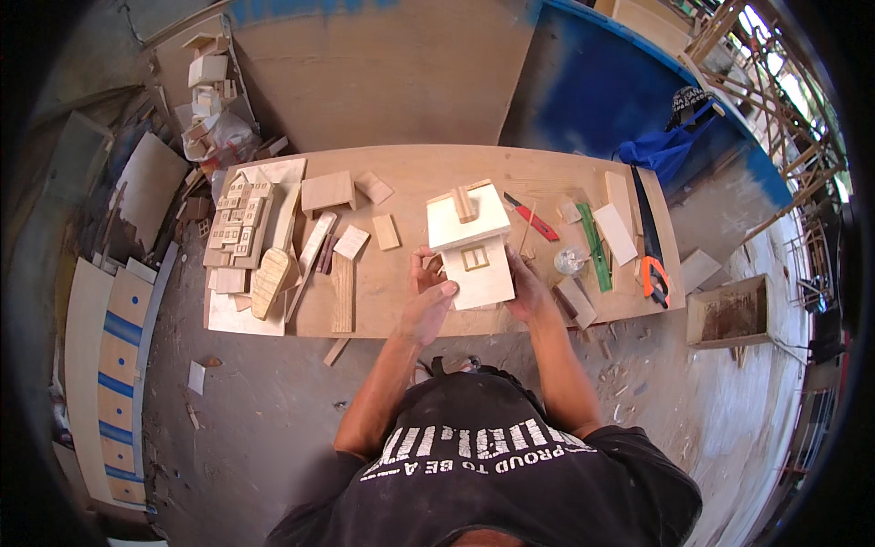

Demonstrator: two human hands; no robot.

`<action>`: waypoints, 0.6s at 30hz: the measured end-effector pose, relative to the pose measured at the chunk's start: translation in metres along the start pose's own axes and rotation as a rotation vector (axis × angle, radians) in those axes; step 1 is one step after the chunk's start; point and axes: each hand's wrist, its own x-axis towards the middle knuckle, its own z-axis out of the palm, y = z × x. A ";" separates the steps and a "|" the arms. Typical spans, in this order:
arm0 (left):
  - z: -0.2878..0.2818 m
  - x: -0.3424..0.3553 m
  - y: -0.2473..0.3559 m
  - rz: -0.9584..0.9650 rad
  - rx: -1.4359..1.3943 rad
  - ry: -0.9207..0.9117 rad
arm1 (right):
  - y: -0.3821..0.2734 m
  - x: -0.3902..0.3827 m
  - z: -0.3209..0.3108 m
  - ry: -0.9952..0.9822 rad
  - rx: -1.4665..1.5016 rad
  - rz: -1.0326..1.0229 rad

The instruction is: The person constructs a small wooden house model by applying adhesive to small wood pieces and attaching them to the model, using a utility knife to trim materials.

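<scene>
A small pale wooden model house (474, 248) with a chimney block on its roof and a little framed window stands on the plywood worktop (410, 310). My left hand (427, 296) grips its left wall, thumb against the front face. On the opposite side my right hand (529, 290) clasps the right wall. Both hands press the house between them.
Wood offcuts and small blocks (239, 232) lie at the left of the top. A red utility knife (533, 219), a green ruler (597, 246), a small glue pot (571, 262) and an orange-handled handsaw (651, 251) lie at the right. An open wooden box (729, 314) sits on the floor.
</scene>
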 end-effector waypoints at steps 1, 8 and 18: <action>0.001 0.001 -0.006 0.009 0.002 0.003 | -0.002 -0.002 -0.005 0.003 -0.041 -0.018; 0.031 0.016 -0.046 0.114 0.159 0.177 | -0.026 -0.029 -0.038 0.066 0.066 0.016; 0.084 0.008 -0.036 0.212 0.727 0.347 | -0.023 -0.044 -0.073 -0.063 0.100 -0.132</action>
